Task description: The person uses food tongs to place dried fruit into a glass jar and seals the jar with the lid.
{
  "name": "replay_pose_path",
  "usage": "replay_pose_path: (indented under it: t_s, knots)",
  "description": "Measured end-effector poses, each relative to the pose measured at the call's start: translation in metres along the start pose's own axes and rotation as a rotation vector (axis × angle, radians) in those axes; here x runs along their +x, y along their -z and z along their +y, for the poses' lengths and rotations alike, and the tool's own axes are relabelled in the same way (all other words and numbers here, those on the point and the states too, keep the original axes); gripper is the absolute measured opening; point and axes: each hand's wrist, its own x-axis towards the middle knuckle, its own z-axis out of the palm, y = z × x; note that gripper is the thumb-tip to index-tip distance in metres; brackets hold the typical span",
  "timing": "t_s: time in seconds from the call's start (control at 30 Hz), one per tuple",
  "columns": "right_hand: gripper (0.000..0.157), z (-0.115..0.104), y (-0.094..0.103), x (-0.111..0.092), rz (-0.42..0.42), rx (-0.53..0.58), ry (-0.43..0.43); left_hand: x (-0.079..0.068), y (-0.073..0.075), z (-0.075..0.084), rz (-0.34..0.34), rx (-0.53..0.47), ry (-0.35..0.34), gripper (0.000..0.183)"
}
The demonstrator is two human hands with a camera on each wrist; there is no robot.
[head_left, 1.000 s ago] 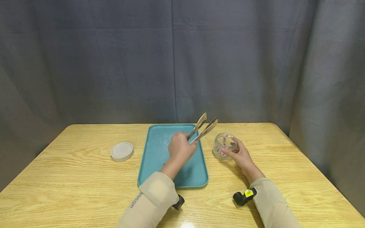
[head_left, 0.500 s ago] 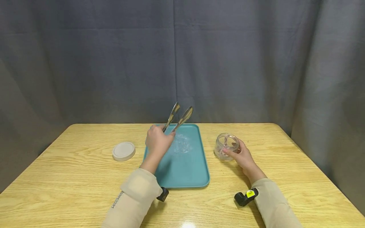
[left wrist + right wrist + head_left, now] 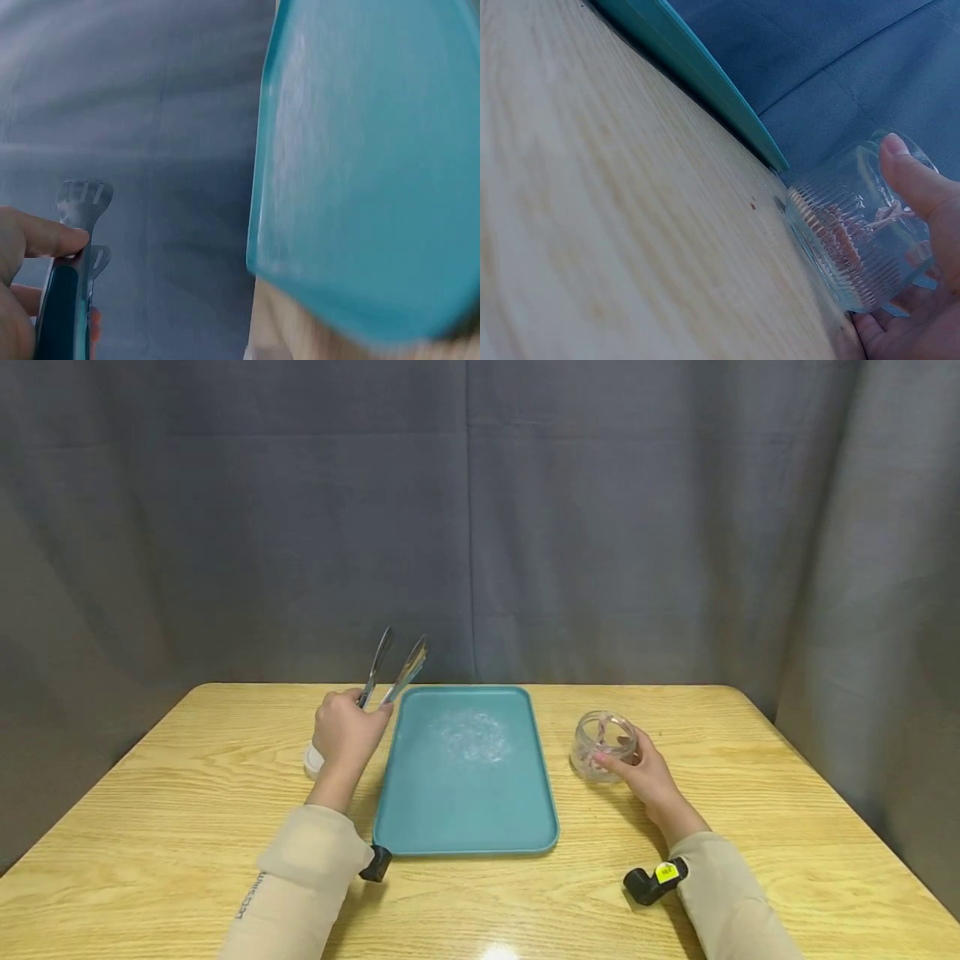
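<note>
My left hand [image 3: 347, 731] grips a pair of metal tongs [image 3: 410, 668] over the left side of the table. Their two slotted tips point up and away and stand spread apart. In the left wrist view the thumb presses on one arm of the tongs [image 3: 61, 307]. Below and partly hidden by this hand lies a white round lid [image 3: 312, 761]. My right hand [image 3: 651, 777] holds a clear glass jar [image 3: 587, 762] by its right side, thumb on the near wall. The jar has no lid on, and small pinkish pieces [image 3: 845, 244] lie inside it.
A teal rectangular tray [image 3: 465, 814] lies between the hands, with whitish scuff marks on its surface. It rests on a wooden table [image 3: 187, 793]. A grey curtain [image 3: 337, 527] hangs behind the table's far edge.
My left hand has moved left with the tongs, from above the tray to above the white lid, now partly covering it. The right hand keeps hold of the jar in the same place.
</note>
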Motion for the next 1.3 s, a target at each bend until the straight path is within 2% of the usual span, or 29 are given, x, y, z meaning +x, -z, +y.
replay_pose_path:
  t_s: [0.23,0.47,0.63,0.83,1.07,1.3]
  knots:
    - [0.086,-0.002,-0.001,0.0,-0.014,0.0,-0.001,0.009,0.021,-0.032,0.009,0.039,0.088,0.048]
    - [0.088,-0.005,0.003,0.0,-0.03,-0.006,0.0,0.015,0.037,-0.059,-0.011,0.073,0.172,0.053]
    - [0.088,-0.002,0.007,-0.004,-0.029,-0.007,-0.003,0.017,0.04,-0.077,-0.01,0.092,0.184,0.052]
    - [0.089,-0.001,0.012,-0.008,-0.018,-0.026,-0.002,0.024,0.048,-0.092,-0.062,0.125,0.205,0.053]
    - [0.087,-0.005,0.011,-0.01,-0.009,-0.028,0.004,0.034,0.064,-0.107,-0.11,0.184,0.223,0.053]
    - [0.085,-0.004,0.012,-0.011,-0.006,-0.019,0.008,0.036,0.068,-0.117,-0.123,0.181,0.215,0.049]
